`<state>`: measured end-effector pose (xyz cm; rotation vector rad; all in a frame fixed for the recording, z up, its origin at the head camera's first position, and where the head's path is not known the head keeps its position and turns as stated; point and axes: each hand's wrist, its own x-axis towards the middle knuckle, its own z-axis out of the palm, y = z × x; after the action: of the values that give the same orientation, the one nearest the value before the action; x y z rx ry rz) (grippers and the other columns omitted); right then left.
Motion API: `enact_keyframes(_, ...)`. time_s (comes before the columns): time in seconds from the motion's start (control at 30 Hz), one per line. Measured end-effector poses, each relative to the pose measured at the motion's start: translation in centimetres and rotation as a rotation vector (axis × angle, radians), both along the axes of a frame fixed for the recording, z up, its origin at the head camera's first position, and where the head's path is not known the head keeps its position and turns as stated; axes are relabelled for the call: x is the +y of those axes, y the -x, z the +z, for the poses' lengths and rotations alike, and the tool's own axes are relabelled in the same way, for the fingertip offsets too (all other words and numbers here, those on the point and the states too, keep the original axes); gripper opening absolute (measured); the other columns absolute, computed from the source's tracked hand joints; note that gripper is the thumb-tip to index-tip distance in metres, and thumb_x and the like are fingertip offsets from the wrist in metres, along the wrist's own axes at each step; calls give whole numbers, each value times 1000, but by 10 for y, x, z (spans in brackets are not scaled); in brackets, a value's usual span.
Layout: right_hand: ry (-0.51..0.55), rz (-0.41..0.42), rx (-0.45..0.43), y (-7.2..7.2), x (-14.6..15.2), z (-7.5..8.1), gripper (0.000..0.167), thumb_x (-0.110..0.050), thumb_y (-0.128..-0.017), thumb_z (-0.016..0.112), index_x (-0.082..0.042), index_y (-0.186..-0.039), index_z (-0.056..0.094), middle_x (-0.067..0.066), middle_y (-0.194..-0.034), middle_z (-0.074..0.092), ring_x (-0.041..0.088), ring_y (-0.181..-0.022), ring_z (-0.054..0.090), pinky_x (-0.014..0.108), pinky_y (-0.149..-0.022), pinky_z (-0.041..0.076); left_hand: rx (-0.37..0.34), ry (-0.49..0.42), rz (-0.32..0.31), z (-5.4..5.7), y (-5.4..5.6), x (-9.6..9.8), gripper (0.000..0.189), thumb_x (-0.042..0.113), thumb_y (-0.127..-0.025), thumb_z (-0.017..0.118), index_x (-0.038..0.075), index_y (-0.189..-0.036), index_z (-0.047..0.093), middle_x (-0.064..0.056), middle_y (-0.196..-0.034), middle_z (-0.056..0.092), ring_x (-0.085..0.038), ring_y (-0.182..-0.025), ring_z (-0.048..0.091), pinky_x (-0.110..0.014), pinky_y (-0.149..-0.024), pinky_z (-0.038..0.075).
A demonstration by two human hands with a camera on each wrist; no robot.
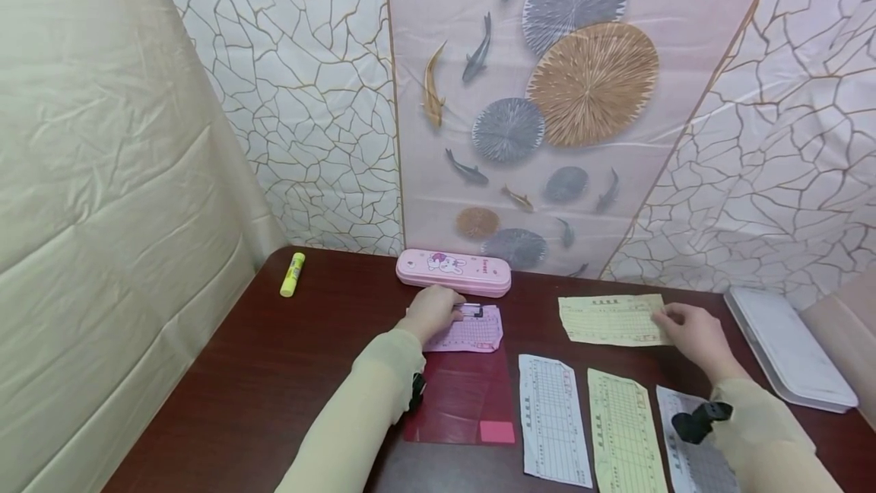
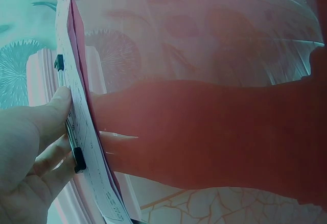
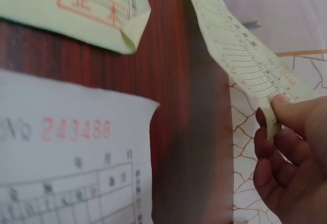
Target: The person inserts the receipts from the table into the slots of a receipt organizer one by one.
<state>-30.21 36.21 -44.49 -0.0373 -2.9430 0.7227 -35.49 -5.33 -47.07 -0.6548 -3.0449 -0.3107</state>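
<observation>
My left hand (image 1: 433, 313) pinches a metal clip with black ends (image 1: 472, 312) at the top of a pink printed receipt slip (image 1: 468, 335). The slip lies on a see-through red folder (image 1: 458, 402). In the left wrist view, the thumb of the left hand (image 2: 30, 152) presses by the clip and paper edge, with other fingers below it; some fingertips are hidden. My right hand (image 1: 698, 339) pinches the right end of a pale yellow receipt slip (image 1: 609, 320) between thumb and fingers. In the right wrist view, that slip (image 3: 240, 50) is tilted up.
A white slip (image 1: 554, 421), a yellow slip (image 1: 626, 432) and another white slip (image 1: 684, 432), partly under the right arm, lie in front. Behind is a pink pencil case (image 1: 454, 272). A yellow glue stick (image 1: 293, 275) lies far left; a white flat case (image 1: 790, 348) stands right.
</observation>
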Motion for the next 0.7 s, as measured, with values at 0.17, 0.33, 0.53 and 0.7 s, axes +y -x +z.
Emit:
enact_keyframes(0.17,75,-42,-27,-4,0,-3,44,-40,-98,48,3,-98,59,4,-63,53,20,-59,45,34,-53,34,3,6,1,1,-1,0,32,30,-89,66,19,-118,68,5,-115,68,-14,-114,59,-31,-99,44)
enact_keyframes(0.33,121,-62,-22,-8,-6,2,48,-45,-96,48,1,-95,61,3,-61,50,21,-57,44,34,-51,33,9,7,2,2,-2,1,31,30,-88,66,19,-116,69,5,-114,68,-14,-113,59,-31,-98,44)
enact_keyframes(0.53,164,-25,-53,-12,-21,15,52,-46,-96,48,3,-100,63,2,-66,51,15,-62,45,30,-54,35,0,15,11,1,-2,1,31,29,-88,67,19,-117,69,5,-115,68,-15,-114,59,-31,-98,44)
enact_keyframes(0.7,209,1,-75,-14,-31,15,52,-45,-95,51,4,-104,64,4,-74,58,17,-70,51,31,-59,40,9,20,2,1,-2,1,29,29,-88,67,19,-116,69,5,-113,69,-15,-112,59,-31,-98,44)
